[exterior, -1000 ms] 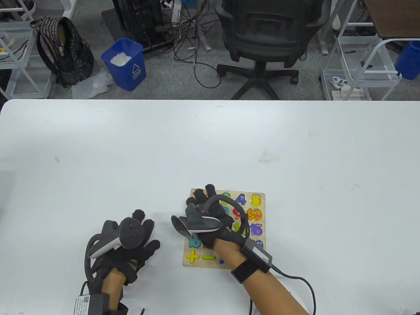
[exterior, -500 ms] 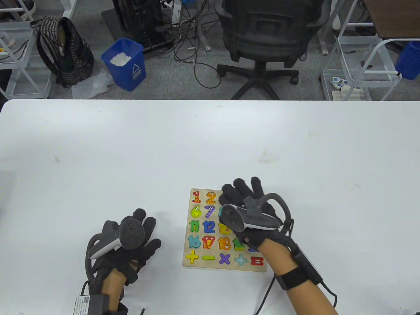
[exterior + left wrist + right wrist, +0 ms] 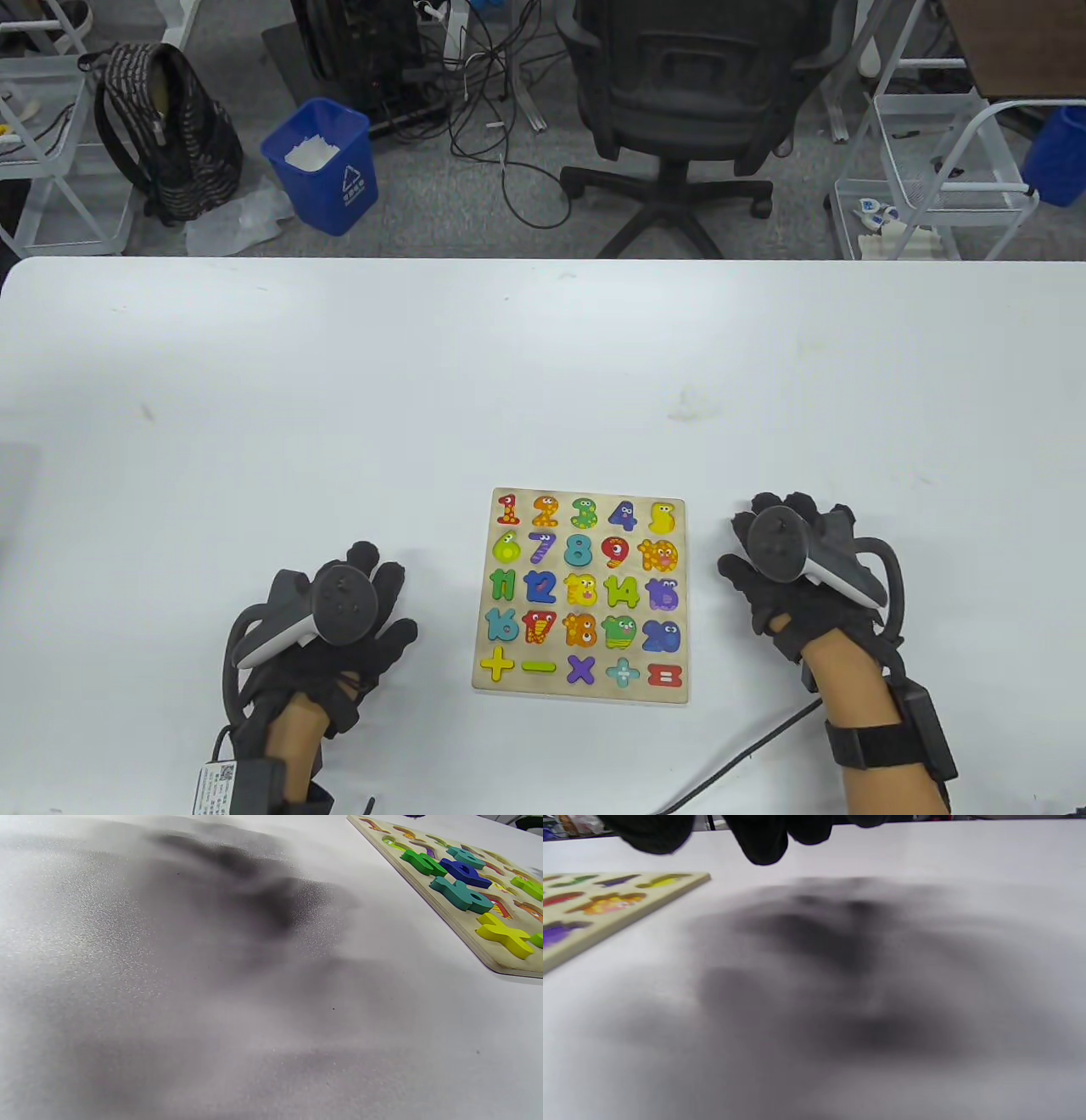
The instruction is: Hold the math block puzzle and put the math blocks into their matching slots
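White table [image 3: 543, 356], puzzle board [image 3: 580, 596] now uncovered; right hand [image 3: 793, 573] withdrawn beside it, both hands spread, empty.

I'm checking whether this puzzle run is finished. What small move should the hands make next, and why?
Probably none beyond resting: every slot seen on the puzzle board in the table view holds a block, from the 1 to the red equals sign. No loose block lies on the table. The left hand and right hand sit off the board on either side, holding nothing.
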The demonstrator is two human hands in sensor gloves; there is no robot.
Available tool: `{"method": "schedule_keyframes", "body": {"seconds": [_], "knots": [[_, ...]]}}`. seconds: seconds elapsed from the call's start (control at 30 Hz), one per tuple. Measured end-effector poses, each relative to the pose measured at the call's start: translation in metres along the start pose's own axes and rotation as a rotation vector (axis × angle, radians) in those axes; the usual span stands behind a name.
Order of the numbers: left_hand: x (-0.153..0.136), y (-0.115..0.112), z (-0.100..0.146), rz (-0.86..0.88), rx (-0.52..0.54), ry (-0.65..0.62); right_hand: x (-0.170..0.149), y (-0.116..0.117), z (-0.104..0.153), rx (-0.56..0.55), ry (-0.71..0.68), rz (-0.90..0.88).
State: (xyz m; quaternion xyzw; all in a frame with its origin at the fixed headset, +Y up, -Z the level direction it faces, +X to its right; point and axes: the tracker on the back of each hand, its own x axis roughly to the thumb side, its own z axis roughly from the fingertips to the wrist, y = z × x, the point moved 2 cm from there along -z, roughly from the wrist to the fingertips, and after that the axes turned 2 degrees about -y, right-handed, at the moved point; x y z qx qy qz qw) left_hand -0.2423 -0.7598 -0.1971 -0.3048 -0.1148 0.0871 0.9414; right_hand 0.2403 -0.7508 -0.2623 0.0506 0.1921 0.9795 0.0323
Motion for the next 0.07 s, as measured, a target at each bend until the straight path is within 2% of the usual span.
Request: {"method": "schedule_keyframes", "body": {"seconds": [0.07], "knots": [[0.0002,0.0001,0.0001,-0.002,0.000,0.001,-0.0058,0.0003,0.0000,-0.005,0.015,-0.004]]}}
